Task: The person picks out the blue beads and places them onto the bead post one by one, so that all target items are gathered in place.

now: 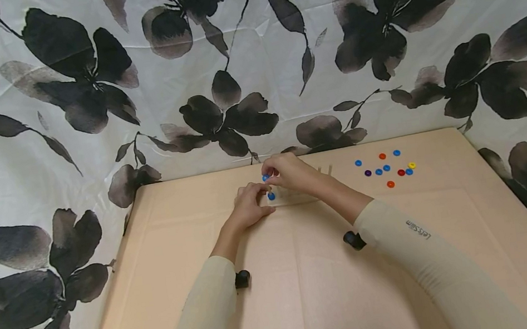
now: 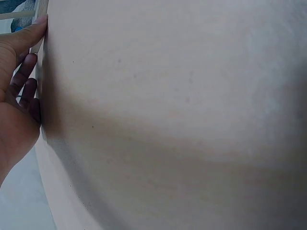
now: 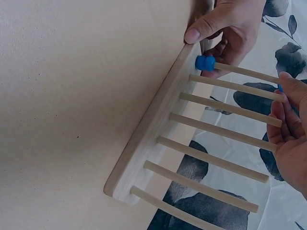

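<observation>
A wooden peg rack has a long base [image 3: 148, 127] with several thin upright pegs [image 3: 225, 120]. My left hand [image 1: 248, 206] grips one end of the base, thumb on the near side and fingers behind, as the left wrist view also shows. Blue beads [image 3: 205, 63] sit low on the end peg beside that hand. At the top of this same peg, my right hand [image 1: 295, 174] pinches another blue bead [image 1: 265, 177]. Its fingers hide most of that bead in the right wrist view. The other pegs visible there carry no beads.
Loose beads in blue, orange, red, yellow and purple lie to the right of the rack, among them a yellow bead [image 1: 412, 165] and a purple bead [image 1: 368, 173]. The pale table [image 1: 300, 283] ends at a floral cloth [image 1: 279, 61] behind.
</observation>
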Available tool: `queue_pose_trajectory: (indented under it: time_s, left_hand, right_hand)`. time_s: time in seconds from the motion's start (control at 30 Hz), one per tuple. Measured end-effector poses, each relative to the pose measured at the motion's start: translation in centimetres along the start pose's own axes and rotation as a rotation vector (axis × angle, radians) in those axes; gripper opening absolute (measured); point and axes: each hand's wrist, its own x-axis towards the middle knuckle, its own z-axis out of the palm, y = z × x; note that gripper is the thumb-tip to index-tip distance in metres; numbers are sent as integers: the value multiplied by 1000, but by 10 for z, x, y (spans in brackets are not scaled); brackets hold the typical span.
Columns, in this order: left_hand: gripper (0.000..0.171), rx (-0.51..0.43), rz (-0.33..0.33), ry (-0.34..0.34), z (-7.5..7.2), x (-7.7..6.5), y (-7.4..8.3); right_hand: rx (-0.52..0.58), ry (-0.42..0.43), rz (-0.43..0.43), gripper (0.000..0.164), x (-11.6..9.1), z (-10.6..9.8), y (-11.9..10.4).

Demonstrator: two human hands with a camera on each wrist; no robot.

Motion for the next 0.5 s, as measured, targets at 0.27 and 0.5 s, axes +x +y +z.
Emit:
queue_pose_trajectory:
  time_s: [0.27, 0.5]
  left_hand:
    - [51, 19, 5, 8, 0, 3, 1]
    - [51, 13, 0, 17, 1, 6, 2]
  right_hand:
    - [-3, -14, -12, 13, 2, -3, 3]
    - [-8, -27, -1, 14, 3, -5, 7]
